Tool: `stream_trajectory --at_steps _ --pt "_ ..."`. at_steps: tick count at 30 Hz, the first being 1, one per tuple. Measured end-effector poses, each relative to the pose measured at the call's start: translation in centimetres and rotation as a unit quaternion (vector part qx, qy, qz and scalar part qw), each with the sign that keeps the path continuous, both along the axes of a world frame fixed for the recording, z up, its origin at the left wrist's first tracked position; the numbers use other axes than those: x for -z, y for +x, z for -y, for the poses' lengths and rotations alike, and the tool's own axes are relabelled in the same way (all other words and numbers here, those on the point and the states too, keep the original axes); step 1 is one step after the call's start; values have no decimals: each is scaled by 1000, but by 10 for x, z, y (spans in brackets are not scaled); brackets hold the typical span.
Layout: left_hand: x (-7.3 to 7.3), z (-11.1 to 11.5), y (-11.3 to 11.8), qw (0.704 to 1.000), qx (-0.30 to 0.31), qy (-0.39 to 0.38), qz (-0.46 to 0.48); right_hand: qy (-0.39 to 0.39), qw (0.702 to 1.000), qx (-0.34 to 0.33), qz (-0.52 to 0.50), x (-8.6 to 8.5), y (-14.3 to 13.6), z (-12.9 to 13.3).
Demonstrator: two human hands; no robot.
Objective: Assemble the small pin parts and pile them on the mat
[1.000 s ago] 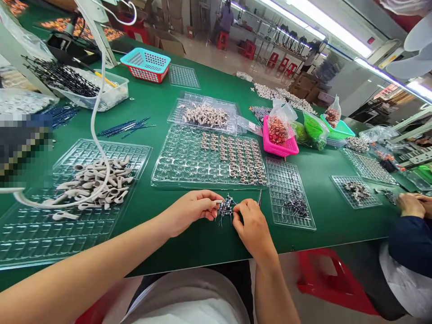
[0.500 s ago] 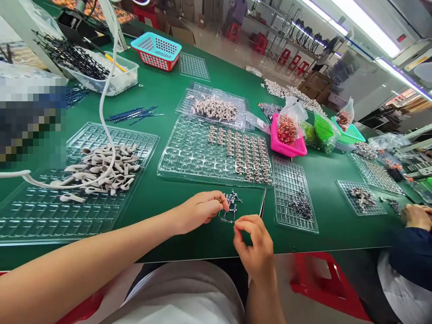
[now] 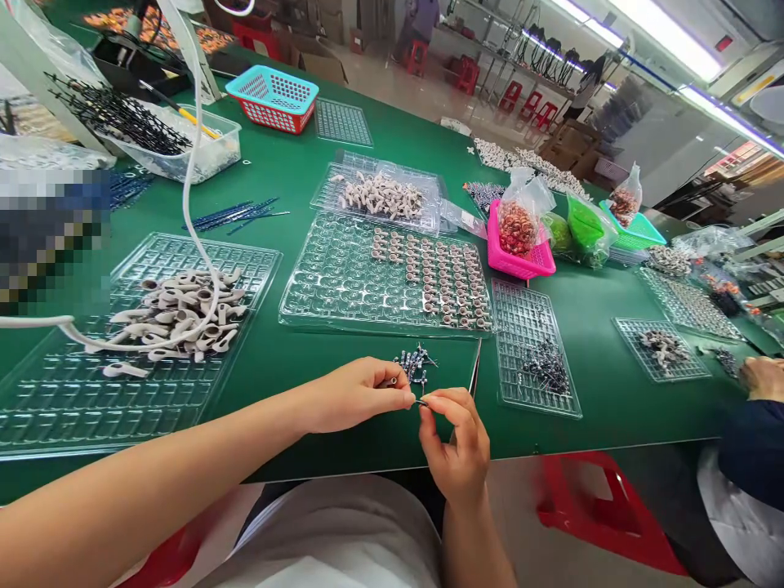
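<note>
My left hand (image 3: 358, 396) is closed, and the brownish round end of a small beige housing (image 3: 390, 381) shows among its curled fingers. My right hand (image 3: 458, 437) pinches a tiny dark part with thin leads (image 3: 421, 402), most of it hidden by the fingertips. Thumb and fingertips of both hands nearly meet around this part. Just beyond them lies a small heap of leaded electronic components (image 3: 416, 362). Metal tweezers (image 3: 475, 367) rest to the right of the heap. Behind stands a clear blister tray (image 3: 331, 282), its right-hand pockets filled with beige housings (image 3: 447, 282).
Loose beige housings (image 3: 184, 314) lie on a clear tray at left, crossed by a white cable (image 3: 194, 163). A tray of leaded components (image 3: 539, 359) sits at right. Farther back are a pink basket (image 3: 520, 260) and blue-red baskets (image 3: 275, 102). A co-worker's hand (image 3: 761, 377) is far right.
My hands have come closer together, with the left fingertips now by the part in my right hand. The view has shifted slightly.
</note>
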State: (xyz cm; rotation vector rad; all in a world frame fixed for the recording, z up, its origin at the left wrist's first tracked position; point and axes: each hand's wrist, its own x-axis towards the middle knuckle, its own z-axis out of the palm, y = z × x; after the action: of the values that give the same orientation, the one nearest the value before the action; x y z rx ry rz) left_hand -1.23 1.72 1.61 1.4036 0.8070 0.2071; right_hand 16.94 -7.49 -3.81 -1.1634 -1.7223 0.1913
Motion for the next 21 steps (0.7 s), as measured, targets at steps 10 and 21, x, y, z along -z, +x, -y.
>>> stream_trajectory --at_steps 10,21 --pt "-3 1 4 998 -51 -4 21 -68 997 -9 -33 -2 2 2" --pt "2 3 3 982 -67 -156 88 -101 994 -5 -41 -3 2 3"
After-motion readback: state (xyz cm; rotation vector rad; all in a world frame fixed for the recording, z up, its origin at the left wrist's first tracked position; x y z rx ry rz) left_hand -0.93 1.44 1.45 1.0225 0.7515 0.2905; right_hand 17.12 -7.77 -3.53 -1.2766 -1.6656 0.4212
